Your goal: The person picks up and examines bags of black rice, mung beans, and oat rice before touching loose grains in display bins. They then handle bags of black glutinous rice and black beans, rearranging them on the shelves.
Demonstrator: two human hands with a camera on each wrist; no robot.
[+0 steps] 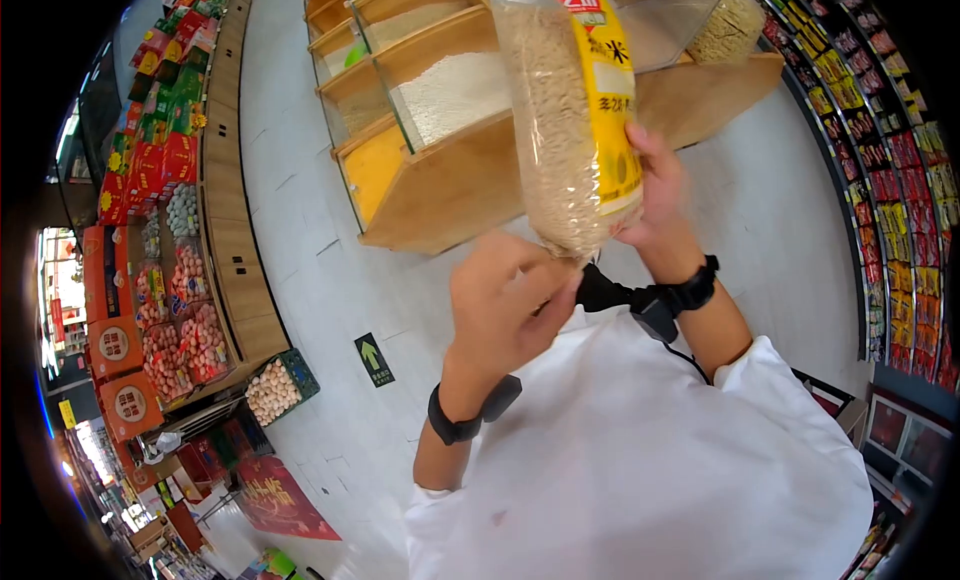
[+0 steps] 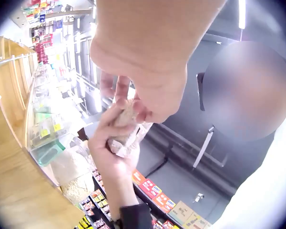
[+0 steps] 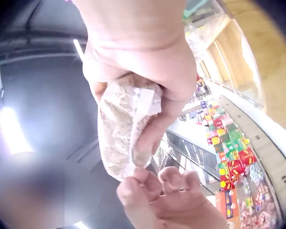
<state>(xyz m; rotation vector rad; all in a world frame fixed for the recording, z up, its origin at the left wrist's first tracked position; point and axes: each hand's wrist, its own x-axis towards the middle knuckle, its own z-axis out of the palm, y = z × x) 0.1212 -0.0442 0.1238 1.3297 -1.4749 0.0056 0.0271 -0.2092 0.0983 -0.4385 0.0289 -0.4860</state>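
I hold up a long clear bag of pale grain (image 1: 560, 120) with a yellow label, close in front of me. My right hand (image 1: 652, 185) grips its lower right side, thumb on the label. My left hand (image 1: 545, 285) is just under the bag, fingers curled, pinching its bottom end. In the left wrist view the left hand (image 2: 142, 109) meets the bag's crumpled end (image 2: 126, 131), with the right hand (image 2: 107, 150) wrapped round it from below. In the right wrist view the right hand (image 3: 152, 95) clasps the bag (image 3: 119, 138) and the left hand's fingertips (image 3: 150, 183) touch its lower edge.
Wooden bulk bins (image 1: 450, 180) of white and yellow grains stand right behind the bag. Packed shelves (image 1: 900, 180) line the right aisle. On the left are red boxes (image 1: 150, 160) and a crate of eggs (image 1: 272, 388). A green arrow sign (image 1: 373, 358) lies on the pale floor.
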